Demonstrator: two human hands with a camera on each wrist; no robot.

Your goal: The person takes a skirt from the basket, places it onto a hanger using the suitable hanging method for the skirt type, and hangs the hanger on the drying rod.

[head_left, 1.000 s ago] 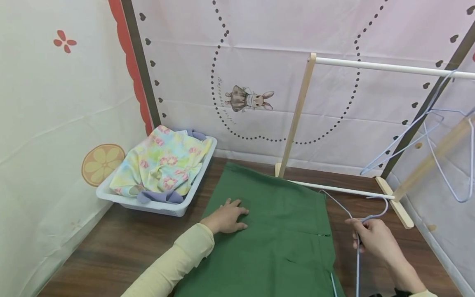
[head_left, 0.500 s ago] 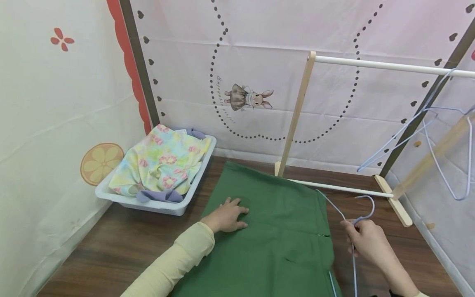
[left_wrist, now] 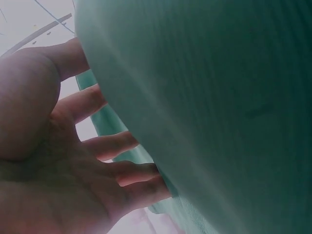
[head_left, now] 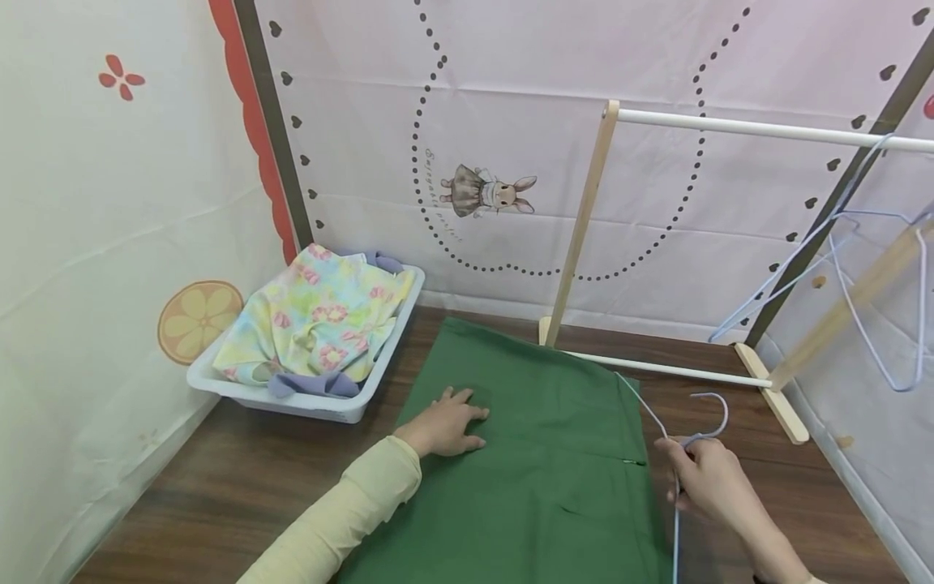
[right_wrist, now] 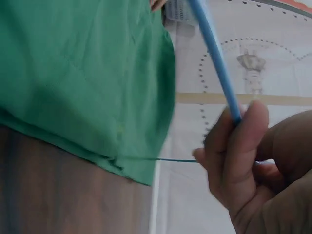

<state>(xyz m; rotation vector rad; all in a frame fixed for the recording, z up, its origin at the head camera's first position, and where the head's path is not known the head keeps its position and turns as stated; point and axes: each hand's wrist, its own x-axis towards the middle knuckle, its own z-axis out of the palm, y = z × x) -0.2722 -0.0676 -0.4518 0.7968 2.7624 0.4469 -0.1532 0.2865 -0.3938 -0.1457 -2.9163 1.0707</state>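
Note:
A flat green garment (head_left: 525, 454) with a small zip-like detail near its right edge lies on the wooden surface. My left hand (head_left: 447, 423) rests on its left part with fingers spread; in the left wrist view the fingertips of the left hand (left_wrist: 83, 146) meet the green cloth, which hides their ends. My right hand (head_left: 704, 478) grips a light blue clothes hanger (head_left: 675, 535) just below its hook, beside the garment's right edge. One hanger arm reaches the garment's upper right corner. In the right wrist view, curled fingers (right_wrist: 239, 156) wrap the hanger wire (right_wrist: 217, 58).
A white basket (head_left: 365, 410) at the left holds a floral pastel cloth (head_left: 321, 320) and purple fabric. Behind the garment stands a rack with wooden legs and a white rail (head_left: 730, 126). Light blue hangers (head_left: 839, 211) hang from it at the right. Printed fabric walls enclose the surface.
My right hand has moved left with the hanger, bringing it closer to the garment, and the hanger's arm overlaps the cloth more. The left hand stays in place.

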